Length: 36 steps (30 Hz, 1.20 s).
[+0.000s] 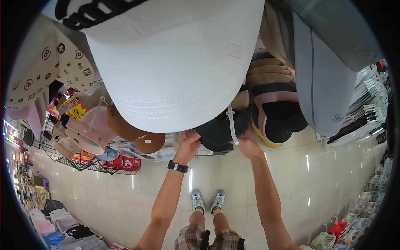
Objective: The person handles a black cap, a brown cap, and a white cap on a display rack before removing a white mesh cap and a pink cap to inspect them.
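Observation:
A black cap [221, 132] hangs at the middle of the rack, with a white display hook [231, 125] in front of it. My left hand [188, 146], below a wrist with a black watch [178, 166], grips the cap's left edge with curled fingers. At the opposite edge, my right hand [249, 143] holds the same cap, its fingertips partly hidden behind it. A large white cap [171, 71] hangs close to the camera above and covers the black cap's upper part. Just left of my left hand is a brown cap [139, 133].
Pink visors [93, 129] and a wire basket [79, 164] are at the left. Stacked caps [279, 112] and a grey-blue brim [321, 83] hang at the right. Shelves of folded clothes [66, 229] stand behind on the left. Tiled floor [125, 196] lies below.

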### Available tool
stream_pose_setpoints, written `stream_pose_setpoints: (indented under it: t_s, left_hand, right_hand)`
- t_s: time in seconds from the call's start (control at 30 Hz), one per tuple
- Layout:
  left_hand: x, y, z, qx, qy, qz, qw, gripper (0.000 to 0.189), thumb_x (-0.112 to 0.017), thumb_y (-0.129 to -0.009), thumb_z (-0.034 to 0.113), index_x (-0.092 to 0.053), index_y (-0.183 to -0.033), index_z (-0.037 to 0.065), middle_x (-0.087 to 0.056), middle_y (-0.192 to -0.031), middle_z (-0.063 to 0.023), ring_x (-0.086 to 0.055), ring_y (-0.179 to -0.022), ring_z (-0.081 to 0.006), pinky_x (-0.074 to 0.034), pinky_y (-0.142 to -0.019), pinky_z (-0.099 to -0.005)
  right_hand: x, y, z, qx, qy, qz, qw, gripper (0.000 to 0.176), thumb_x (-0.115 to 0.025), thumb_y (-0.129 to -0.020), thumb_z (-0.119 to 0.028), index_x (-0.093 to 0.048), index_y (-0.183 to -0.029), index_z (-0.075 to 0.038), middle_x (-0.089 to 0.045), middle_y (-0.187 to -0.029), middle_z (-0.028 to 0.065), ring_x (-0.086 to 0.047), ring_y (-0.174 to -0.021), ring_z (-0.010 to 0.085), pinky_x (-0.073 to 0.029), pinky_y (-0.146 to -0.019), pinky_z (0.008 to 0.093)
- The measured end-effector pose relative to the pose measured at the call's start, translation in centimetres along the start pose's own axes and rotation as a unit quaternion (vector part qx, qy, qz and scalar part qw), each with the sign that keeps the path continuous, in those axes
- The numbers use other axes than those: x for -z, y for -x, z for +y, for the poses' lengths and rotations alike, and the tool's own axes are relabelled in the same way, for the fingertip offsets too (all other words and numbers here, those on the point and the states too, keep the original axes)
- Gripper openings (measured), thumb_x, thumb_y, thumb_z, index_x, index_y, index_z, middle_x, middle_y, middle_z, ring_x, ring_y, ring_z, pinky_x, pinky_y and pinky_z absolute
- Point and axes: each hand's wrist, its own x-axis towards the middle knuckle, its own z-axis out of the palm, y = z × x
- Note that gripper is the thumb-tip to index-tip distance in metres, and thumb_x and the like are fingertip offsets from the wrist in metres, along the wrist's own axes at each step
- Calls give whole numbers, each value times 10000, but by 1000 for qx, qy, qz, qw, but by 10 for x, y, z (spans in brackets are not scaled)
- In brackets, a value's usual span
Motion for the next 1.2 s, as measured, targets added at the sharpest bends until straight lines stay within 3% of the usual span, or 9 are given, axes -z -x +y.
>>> stream_pose_setpoints:
  t_s: [0.13,0.23,0.3,0.53,0.63,0.7,0.93,1.1,1.2]
  left_hand:
    - [0,-1,-3,1,28,-1,1000,641,-683,-894,-61,-461,-1465,128,-559,-1450,-37,-548,-1348,-246,-461,-1132,-456]
    - [-4,10,0,26,32,17,999,646,-670,-927,-85,-416,-1503,62,-507,-1502,-85,-498,-1394,-231,-409,-1166,-427]
    - [-4,16,-2,15,29,24,999,556,-677,-898,-70,-503,-1408,68,-607,-1400,-56,-575,-1330,-250,-460,-1149,-460]
    - [-42,45,9,52,93,-1,994,445,-665,-955,-22,-560,-1382,46,-648,-1388,-85,-620,-1295,-257,-494,-1125,-451]
    - [-52,57,5,45,140,-32,989,506,-692,-974,17,-519,-1450,32,-611,-1457,-109,-584,-1348,-243,-441,-1186,-431]
    - [-56,63,-1,38,146,-28,988,492,-698,-986,48,-524,-1447,32,-618,-1450,-106,-588,-1344,-243,-453,-1179,-429]
    - [-76,81,-16,-12,135,42,990,372,-656,-1033,132,-573,-1385,44,-656,-1389,-101,-641,-1270,-255,-512,-1116,-443]
    - [-87,96,-25,-52,128,79,987,403,-681,-1043,213,-572,-1389,36,-670,-1352,-78,-659,-1222,-206,-548,-1058,-389]
    - [-94,101,-31,-64,132,128,981,382,-681,-1038,236,-598,-1347,28,-690,-1321,-94,-684,-1182,-246,-551,-1049,-418]
  right_hand:
    - [0,2,3,-19,72,-2,997,1040,-730,-787,110,-136,-1631,-15,-420,-1571,170,-429,-1456,260,-352,-1204,388]
    - [3,7,3,-65,-44,16,997,999,-735,-798,114,-175,-1617,-2,-455,-1554,169,-445,-1447,252,-366,-1191,379]
    - [12,5,11,-26,-20,-29,999,930,-769,-837,65,-232,-1594,5,-486,-1538,170,-479,-1419,253,-406,-1157,373]
    - [9,27,8,-63,47,-42,996,795,-822,-866,-21,-363,-1510,63,-569,-1470,158,-559,-1337,238,-462,-1110,363]
    - [15,34,24,-61,11,-47,997,746,-822,-862,-3,-403,-1476,67,-600,-1435,145,-595,-1299,234,-472,-1108,371]
    - [13,38,37,-1,-177,-39,983,691,-797,-876,22,-434,-1464,30,-621,-1406,132,-611,-1289,239,-476,-1111,381]
    - [-16,60,53,43,-264,13,963,645,-758,-894,63,-457,-1459,-13,-627,-1410,124,-605,-1308,257,-457,-1148,418]
    - [-24,70,73,28,-381,-5,924,493,-760,-938,-25,-569,-1392,-24,-652,-1394,123,-625,-1288,257,-478,-1130,433]
    - [-38,78,71,49,-389,9,920,444,-751,-968,-95,-596,-1378,-26,-660,-1384,123,-630,-1278,259,-484,-1124,439]
